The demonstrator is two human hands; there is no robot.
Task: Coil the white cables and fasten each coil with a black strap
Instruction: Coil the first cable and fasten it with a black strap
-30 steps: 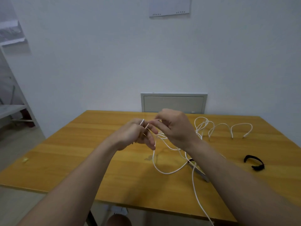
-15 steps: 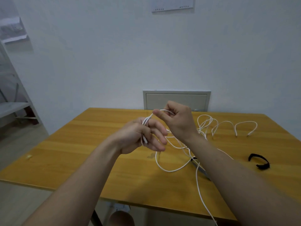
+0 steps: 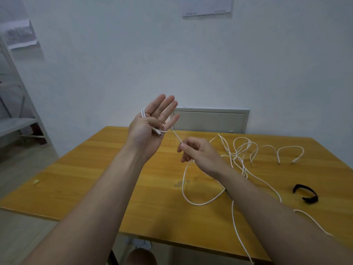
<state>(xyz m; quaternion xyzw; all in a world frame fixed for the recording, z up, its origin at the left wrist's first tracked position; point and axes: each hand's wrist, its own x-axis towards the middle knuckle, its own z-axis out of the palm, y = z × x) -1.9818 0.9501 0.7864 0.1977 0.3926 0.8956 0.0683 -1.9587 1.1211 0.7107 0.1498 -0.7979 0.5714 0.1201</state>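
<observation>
White cable: loops a turn or two round left grip, thumb seemingly pinning its end; runs taut to right grip, pinched there. Mostly sprawls beyond, on desk. Black strap untouched, rightward.

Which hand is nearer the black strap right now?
Right. The right hand pinches the cable above the table, left of the strap; the left hand is raised farther left, cable wound round it.
</observation>
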